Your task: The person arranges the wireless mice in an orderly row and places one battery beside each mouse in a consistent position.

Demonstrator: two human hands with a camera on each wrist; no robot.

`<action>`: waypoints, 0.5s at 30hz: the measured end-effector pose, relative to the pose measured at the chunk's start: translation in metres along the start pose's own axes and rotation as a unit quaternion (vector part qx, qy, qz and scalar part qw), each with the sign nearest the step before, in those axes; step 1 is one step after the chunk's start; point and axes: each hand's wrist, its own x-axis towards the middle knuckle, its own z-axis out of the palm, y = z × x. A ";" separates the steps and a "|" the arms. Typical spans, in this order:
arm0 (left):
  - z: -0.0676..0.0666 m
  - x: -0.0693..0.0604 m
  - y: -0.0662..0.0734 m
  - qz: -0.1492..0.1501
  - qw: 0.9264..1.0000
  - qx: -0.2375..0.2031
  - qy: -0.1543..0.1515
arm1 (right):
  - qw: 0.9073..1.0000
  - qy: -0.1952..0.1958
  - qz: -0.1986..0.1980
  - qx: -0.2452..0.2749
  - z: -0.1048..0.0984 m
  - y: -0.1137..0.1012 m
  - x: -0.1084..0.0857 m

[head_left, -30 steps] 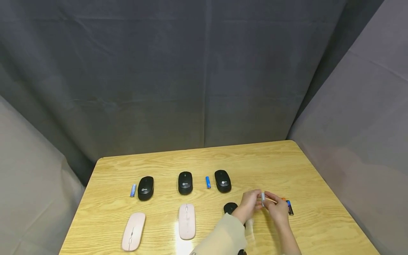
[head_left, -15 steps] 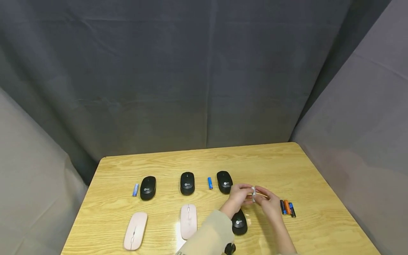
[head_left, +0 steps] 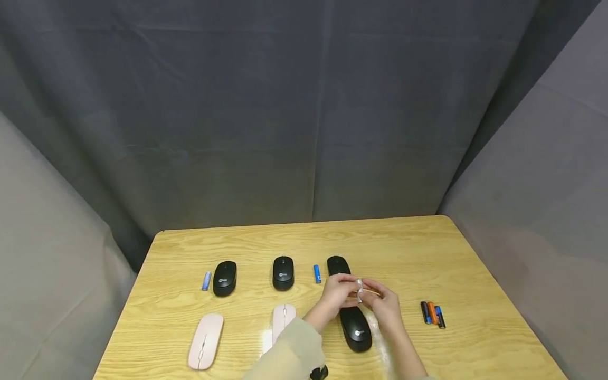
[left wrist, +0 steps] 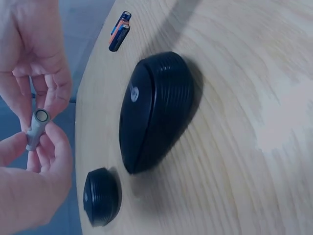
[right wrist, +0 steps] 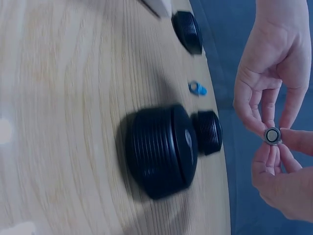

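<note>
Both of my hands pinch one silvery-white battery (head_left: 359, 291) held up above the table. My left hand (head_left: 335, 294) grips it from the left, and my right hand (head_left: 386, 307) from the right. A round end of the battery (right wrist: 272, 135) faces the camera in the right wrist view. In the left wrist view the battery (left wrist: 37, 129) is tilted between the fingertips of the left hand (left wrist: 34, 183) and the right hand (left wrist: 36, 61). Beneath the hands lies a black mouse (head_left: 356, 330). Another black mouse (head_left: 338, 265) sits just behind them, partly covered by the left hand.
Two more black mice (head_left: 225, 278) stand in the back row at left and middle. Blue batteries (head_left: 317, 274) lie beside mice. Two pink mice (head_left: 206, 341) are nearer the front, one partly hidden by the left sleeve. Three batteries (head_left: 432, 313), one orange, lie at right.
Both hands have moved left with the battery, from near the three batteries to above the black mice. Those three batteries are now uncovered. The view has shifted slightly.
</note>
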 end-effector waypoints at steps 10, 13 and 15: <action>-0.044 -0.022 0.007 0.015 1.000 0.008 0.016 | 0.999 -0.035 0.007 0.017 0.039 0.007 -0.005; -0.058 -0.030 0.009 0.017 0.999 0.011 0.026 | 0.998 -0.053 -0.001 0.014 0.052 0.007 -0.010; -0.068 -0.035 0.008 0.020 0.999 0.014 0.030 | 0.998 -0.065 -0.004 0.013 0.061 0.007 -0.013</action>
